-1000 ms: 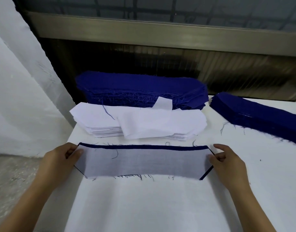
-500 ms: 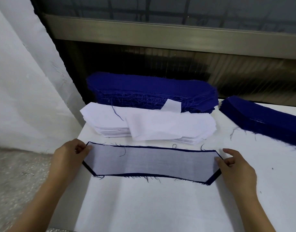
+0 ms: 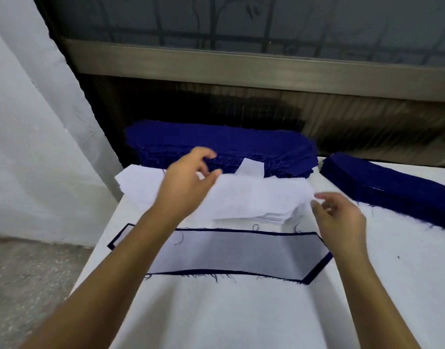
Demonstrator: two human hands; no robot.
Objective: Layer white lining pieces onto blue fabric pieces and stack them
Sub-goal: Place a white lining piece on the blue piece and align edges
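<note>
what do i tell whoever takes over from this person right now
Left hand is over the white lining stack and right hand is at its right end. Blur hides whether either grips the top piece.
One layered piece, white lining on blue fabric, lies flat on the table nearest the person.
A blue stack lies behind the lining stack, and a second blue stack lies to the right.
Done: one pair layered.
Left: layer the remaining pieces and stack them.

white lining stack (image 3: pixel 254 197), blue fabric stack (image 3: pixel 241 144)
</note>
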